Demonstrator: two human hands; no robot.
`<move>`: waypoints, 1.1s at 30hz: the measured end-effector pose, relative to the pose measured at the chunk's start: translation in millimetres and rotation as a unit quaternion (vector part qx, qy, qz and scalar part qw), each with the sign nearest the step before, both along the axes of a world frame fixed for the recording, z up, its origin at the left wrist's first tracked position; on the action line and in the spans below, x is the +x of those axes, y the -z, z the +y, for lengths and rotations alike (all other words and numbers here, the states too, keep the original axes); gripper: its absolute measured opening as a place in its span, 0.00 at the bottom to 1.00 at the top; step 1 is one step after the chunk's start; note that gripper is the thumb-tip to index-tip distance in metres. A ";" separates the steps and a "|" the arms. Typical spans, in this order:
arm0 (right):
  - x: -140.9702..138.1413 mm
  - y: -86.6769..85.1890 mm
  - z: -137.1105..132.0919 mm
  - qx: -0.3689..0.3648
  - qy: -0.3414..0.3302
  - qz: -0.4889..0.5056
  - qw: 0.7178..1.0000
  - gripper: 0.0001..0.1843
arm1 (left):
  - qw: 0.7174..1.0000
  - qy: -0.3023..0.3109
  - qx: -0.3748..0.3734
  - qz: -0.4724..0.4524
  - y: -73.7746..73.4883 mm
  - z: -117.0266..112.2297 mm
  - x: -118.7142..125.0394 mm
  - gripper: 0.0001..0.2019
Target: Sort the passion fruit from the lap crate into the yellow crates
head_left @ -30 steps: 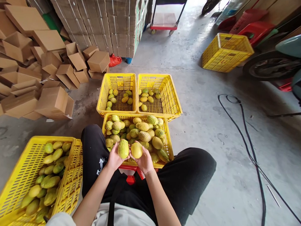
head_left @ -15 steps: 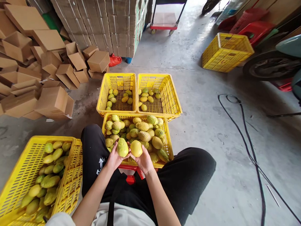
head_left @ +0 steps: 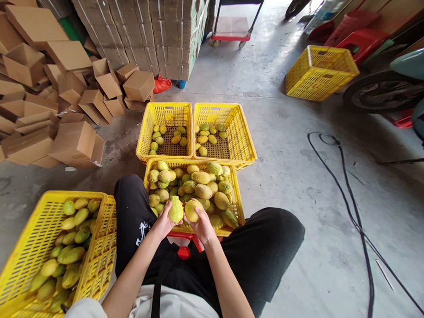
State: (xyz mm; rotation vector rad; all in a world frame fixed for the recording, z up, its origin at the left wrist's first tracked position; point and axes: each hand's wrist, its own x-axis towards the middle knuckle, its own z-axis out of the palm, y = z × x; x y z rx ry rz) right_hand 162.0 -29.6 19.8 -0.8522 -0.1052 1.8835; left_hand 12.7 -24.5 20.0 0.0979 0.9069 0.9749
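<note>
My left hand [head_left: 164, 222] is wrapped round a green-yellow papaya [head_left: 176, 209] with a lumpy neck. A rounder, yellower papaya [head_left: 192, 211] sits in my right hand [head_left: 203, 227], whose fingers curl over its top and side. The two fruits are held close together above the near edge of a yellow crate [head_left: 239, 197] between my knees. That crate is heaped with green and yellow papayas [head_left: 203, 191]. Just beyond it stand two more yellow crates, the left one [head_left: 140, 142] and the right one [head_left: 245, 137], each with a few fruits on its floor.
A large yellow crate [head_left: 24, 236] of papayas stands by my left leg. Loose cardboard boxes [head_left: 73, 142] lie at the left, before stacked cardboard [head_left: 143, 31]. Rightward are a black cable [head_left: 353, 201], another yellow crate [head_left: 319, 72] and a scooter [head_left: 417, 68]. A trolley [head_left: 232, 30] stands behind.
My right hand's fingers have come up over the top of the yellow papaya. The left papaya has shifted slightly to the right and turned more upright. The crates have not moved.
</note>
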 end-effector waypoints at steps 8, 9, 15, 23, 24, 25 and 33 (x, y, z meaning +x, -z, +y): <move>1.6 -5.9 4.2 -0.015 0.015 0.124 0.992 0.17 | 0.999 -0.028 -0.008 -0.042 1.1 1.1 -2.7 0.17; 1.5 -5.8 4.4 -0.018 0.015 0.128 0.992 0.17 | 0.998 -0.033 -0.009 -0.052 -0.3 1.3 -3.5 0.17; 1.0 -8.0 4.5 -0.003 0.010 0.103 0.995 0.20 | 0.995 -0.031 0.009 -0.094 -5.9 1.7 -6.1 0.15; 0.7 -8.1 -0.3 0.022 0.028 0.034 0.999 0.26 | 0.998 -0.018 0.046 -0.047 0.1 0.2 -1.8 0.13; 0.2 -8.0 -0.5 0.024 0.022 0.031 0.999 0.26 | 0.998 -0.017 0.044 -0.047 0.4 0.2 -1.7 0.14; -0.3 -7.9 -0.5 0.026 0.017 0.030 0.999 0.26 | 0.998 -0.018 0.041 -0.048 0.7 0.3 -1.7 0.14; 0.7 -5.5 3.4 -0.011 0.043 0.091 0.995 0.17 | 0.998 -0.015 0.016 -0.065 1.3 1.3 -3.1 0.16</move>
